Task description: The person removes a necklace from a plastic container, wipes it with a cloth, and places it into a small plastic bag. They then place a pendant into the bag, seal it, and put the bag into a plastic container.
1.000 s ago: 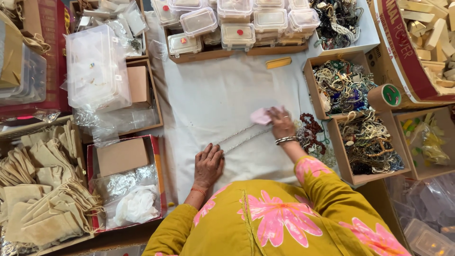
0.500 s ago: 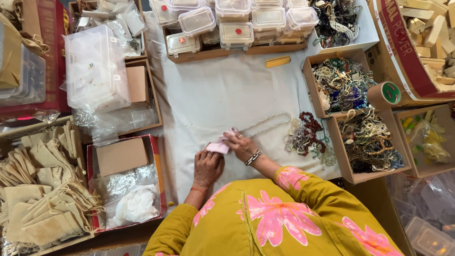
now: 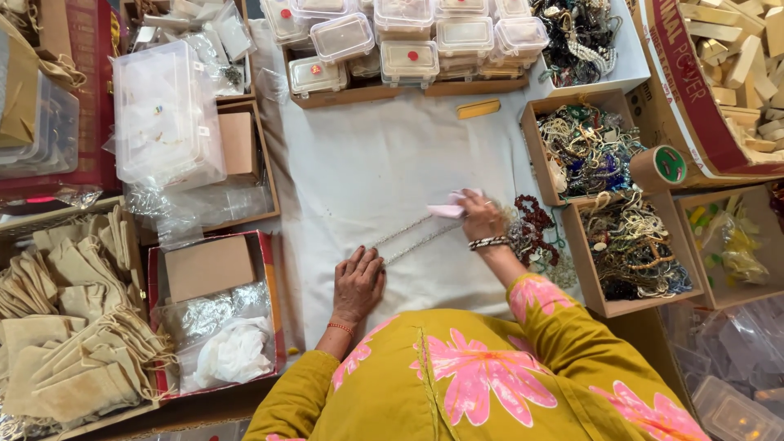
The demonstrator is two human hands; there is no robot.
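— So where is the silver chain (image 3: 412, 235) lying?

— Stretched in two strands across the white cloth (image 3: 384, 163) on the desk, running slantwise between the two hands.

— And the left hand (image 3: 358, 283)?

— Flat, palm down, fingers together, pressing the lower end of the chain onto the cloth.

— The right hand (image 3: 482, 219)?

— Up and to the right of the left one, fingers closed on a small pink cloth (image 3: 452, 204) that rests on the chain's upper end. Its wrist wears a beaded bracelet (image 3: 488, 242).

— What sits just beside it?

— A heap of dark red beads (image 3: 535, 229), touching the right wrist's outer side, then cardboard boxes of tangled necklaces (image 3: 629, 245). Beyond the cloth's far edge stands a row of clear lidded tubs (image 3: 408, 49).
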